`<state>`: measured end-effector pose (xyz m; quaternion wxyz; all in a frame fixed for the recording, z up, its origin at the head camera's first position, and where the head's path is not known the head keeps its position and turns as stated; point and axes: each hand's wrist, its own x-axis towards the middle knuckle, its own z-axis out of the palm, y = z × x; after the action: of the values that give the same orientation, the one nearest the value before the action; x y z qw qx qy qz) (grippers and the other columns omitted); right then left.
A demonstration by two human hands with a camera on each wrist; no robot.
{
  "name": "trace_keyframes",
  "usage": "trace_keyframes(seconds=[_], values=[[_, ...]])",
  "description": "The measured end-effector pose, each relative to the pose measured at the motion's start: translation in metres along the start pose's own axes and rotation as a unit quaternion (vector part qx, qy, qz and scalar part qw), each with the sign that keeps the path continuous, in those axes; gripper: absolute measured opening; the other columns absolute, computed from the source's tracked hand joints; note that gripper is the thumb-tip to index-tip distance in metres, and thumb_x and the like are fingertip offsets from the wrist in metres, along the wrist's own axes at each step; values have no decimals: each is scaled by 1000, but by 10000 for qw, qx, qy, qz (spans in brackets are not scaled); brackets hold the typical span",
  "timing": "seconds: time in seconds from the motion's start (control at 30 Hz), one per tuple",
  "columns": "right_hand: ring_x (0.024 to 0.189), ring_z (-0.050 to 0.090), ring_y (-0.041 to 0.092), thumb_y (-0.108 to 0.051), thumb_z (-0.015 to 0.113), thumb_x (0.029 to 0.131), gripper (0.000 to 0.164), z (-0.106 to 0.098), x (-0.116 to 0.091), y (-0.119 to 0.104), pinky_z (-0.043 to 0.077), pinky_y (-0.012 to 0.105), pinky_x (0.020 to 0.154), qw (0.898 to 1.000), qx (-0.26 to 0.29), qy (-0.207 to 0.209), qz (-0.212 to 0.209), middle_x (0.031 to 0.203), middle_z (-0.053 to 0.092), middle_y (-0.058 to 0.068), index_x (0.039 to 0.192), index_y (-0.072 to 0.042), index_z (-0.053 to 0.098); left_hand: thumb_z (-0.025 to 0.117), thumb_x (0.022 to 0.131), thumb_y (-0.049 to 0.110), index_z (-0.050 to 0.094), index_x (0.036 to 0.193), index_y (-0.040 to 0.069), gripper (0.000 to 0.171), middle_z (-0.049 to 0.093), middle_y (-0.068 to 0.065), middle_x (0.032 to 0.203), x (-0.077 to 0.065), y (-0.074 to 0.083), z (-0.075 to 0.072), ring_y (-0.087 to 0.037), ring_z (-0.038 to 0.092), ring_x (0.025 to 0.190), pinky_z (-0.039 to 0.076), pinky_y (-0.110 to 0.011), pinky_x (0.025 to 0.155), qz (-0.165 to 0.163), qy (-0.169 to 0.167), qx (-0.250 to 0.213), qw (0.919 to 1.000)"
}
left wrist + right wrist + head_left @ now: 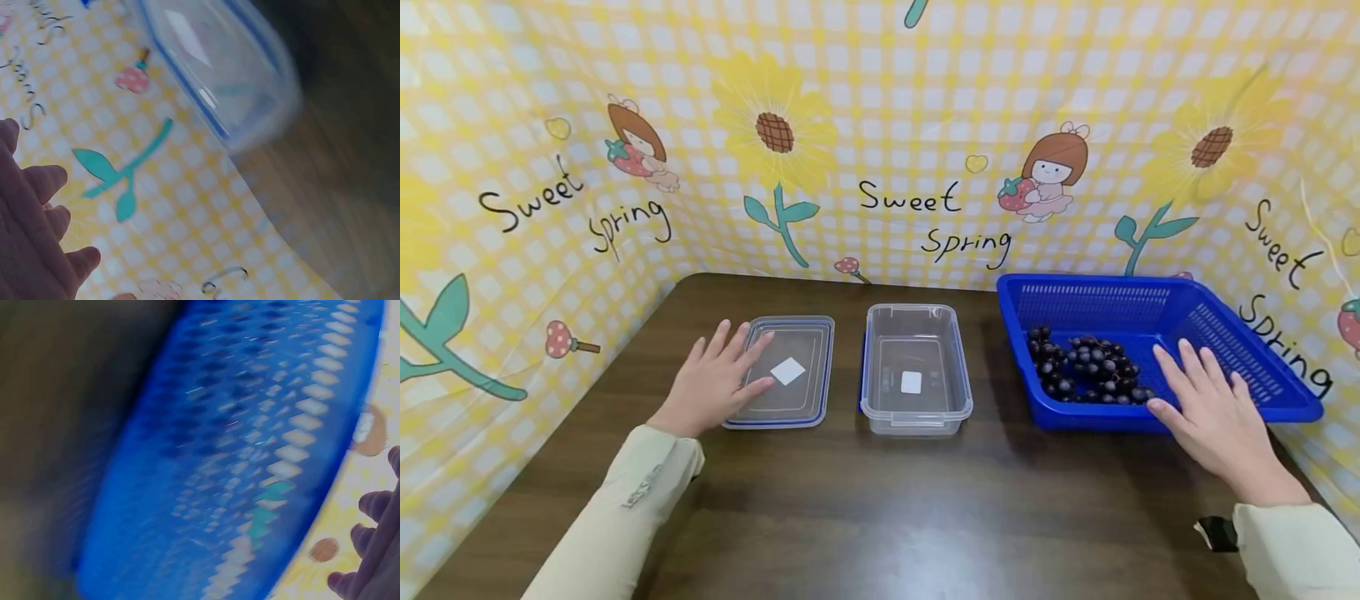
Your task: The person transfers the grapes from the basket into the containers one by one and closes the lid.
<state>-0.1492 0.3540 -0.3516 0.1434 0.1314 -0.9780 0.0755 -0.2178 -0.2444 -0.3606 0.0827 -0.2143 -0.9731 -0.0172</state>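
My left hand (718, 379), fingers spread and straight, is over the left side of a clear lid (805, 392) with a blue seal and a white label. The left wrist view shows its fingers (50, 184) holding nothing. Right of the lid stands a clear plastic container (917, 333) with a white label in it and no contents showing. A blue basket (1157, 292) holds dark grapes (1097, 367) at its left side. Across the basket's front right rim is my right hand (1217, 417), fingers spread; in the right wrist view its fingers (375, 506) are beside the basket's wall.
Everything stands on a dark brown wooden table (850, 508). A yellow checked cloth (910, 108) with flowers and lettering hangs behind it and along both sides. The basket's right end reaches the cloth at the table's right edge.
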Motion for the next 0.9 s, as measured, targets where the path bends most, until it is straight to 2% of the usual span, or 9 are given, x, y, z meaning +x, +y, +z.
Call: trace_keyframes(seconds=[0.1,0.17,0.3,0.37,0.47,0.57,0.63,0.73,0.9], values=[[140,10,49,-46,31,103,66,-8,16,-7,10,71,103,9987,504,-37,-106,154,13,30,155,-12,8,40,98,55,31,150,8,71,24,-26,152,9,10,-1,-46,9,142,12,-63,109,176,50,-307,9994],[134,22,53,-44,29,104,64,-16,28,-12,20,72,98,9954,919,-244,-136,153,17,30,155,-13,6,45,96,54,32,150,8,72,26,-25,152,17,17,-2,-45,11,142,14,-63,109,328,104,-278,9990],[116,45,58,-43,22,105,64,-31,49,-21,38,69,83,9797,1789,-874,-244,145,29,36,155,-10,1,54,92,54,34,149,10,75,34,-24,149,32,27,-7,-45,18,140,18,-61,109,601,83,-41,9982],[108,51,57,-46,16,104,65,-37,59,-24,46,64,78,9620,2310,-1449,-168,142,30,39,154,-9,-4,57,90,53,35,149,11,76,36,-23,148,38,30,-8,-45,19,140,19,-60,110,696,-12,19,9976],[103,58,51,-50,10,102,68,-45,77,-25,52,55,76,9190,3045,-2479,344,143,23,42,152,-9,-12,56,91,52,36,149,11,74,35,-21,149,49,36,-9,-45,19,140,20,-61,109,856,-215,-58,9961],[105,59,48,-54,8,101,71,-51,97,-25,54,51,77,8799,3348,-3240,934,146,18,41,151,-10,-15,54,92,53,37,148,12,72,33,-19,150,58,45,-9,-44,17,141,19,-61,109,1013,-511,-124,9935],[106,59,47,-56,9,100,74,-52,109,-25,54,50,77,8701,3324,-3477,1069,146,18,40,151,-8,-14,51,93,54,37,148,12,71,31,-18,152,63,52,-10,-43,14,142,16,-61,110,1067,-764,-193,9912],[108,57,48,-59,10,99,78,-49,123,-24,54,50,78,8637,3189,-3726,1164,146,17,40,150,-6,-15,49,93,56,38,148,13,71,29,-16,153,69,62,-11,-41,12,142,13,-62,110,1135,-1038,-226,9878],[115,52,50,-58,17,99,84,-39,133,-15,54,48,81,8455,3151,-4077,1402,147,12,41,147,1,-19,46,94,59,36,149,15,72,29,-14,154,81,74,-5,-41,11,143,13,-62,110,1344,-1276,-159,9825]])
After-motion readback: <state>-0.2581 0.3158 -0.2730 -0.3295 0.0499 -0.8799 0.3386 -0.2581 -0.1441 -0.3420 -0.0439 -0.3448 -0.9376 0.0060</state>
